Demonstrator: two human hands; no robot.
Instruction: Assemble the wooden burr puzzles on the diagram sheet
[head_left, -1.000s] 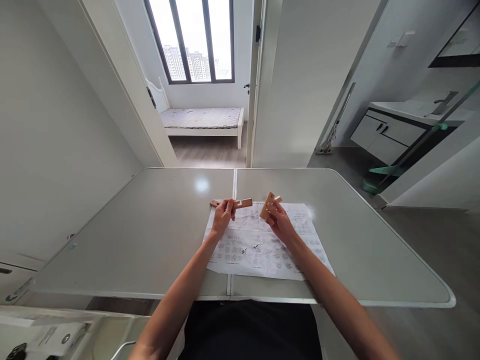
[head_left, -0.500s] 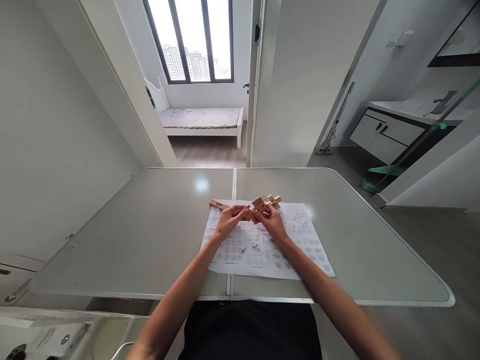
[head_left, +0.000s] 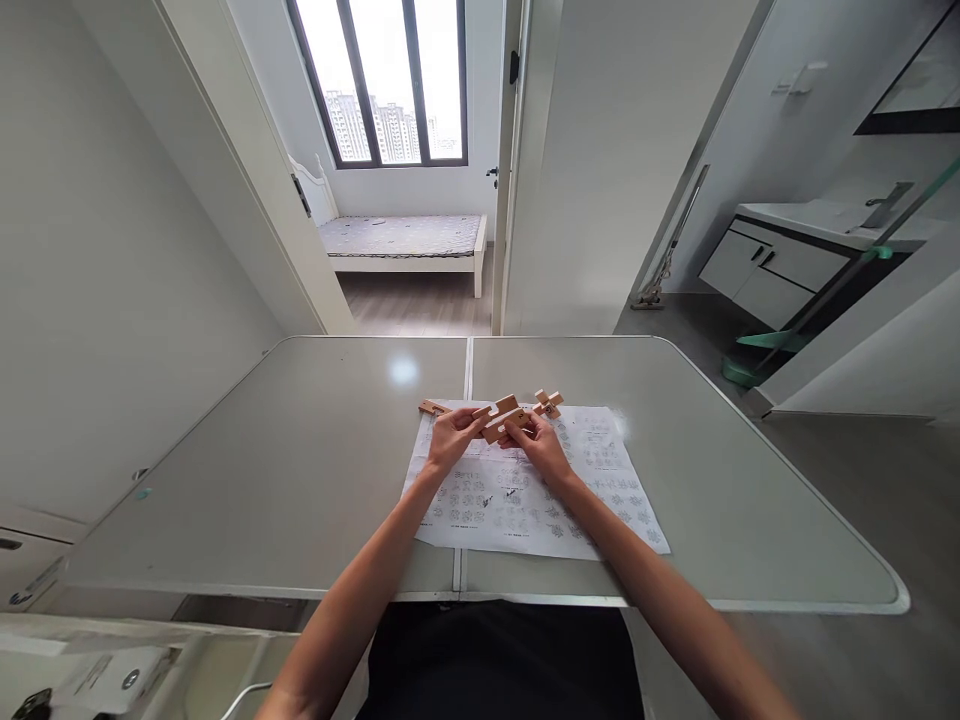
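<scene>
Wood, likely light and stiff — best held by the ends; left hand [head_left: 451, 437] pinches the far block [head_left: 505, 405], right hand [head_left: 545, 450] the near block [head_left: 495, 431], paper [head_left: 536, 525] below both.

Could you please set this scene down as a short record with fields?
Left-hand grip: on a notched wooden bar
Right-hand grip: on a second wooden bar
Bar contact: cannot tell
Beyond right hand: crossed wooden pieces
Sheet's far left corner: another wooden piece
Under hands: printed sheet on table
</scene>
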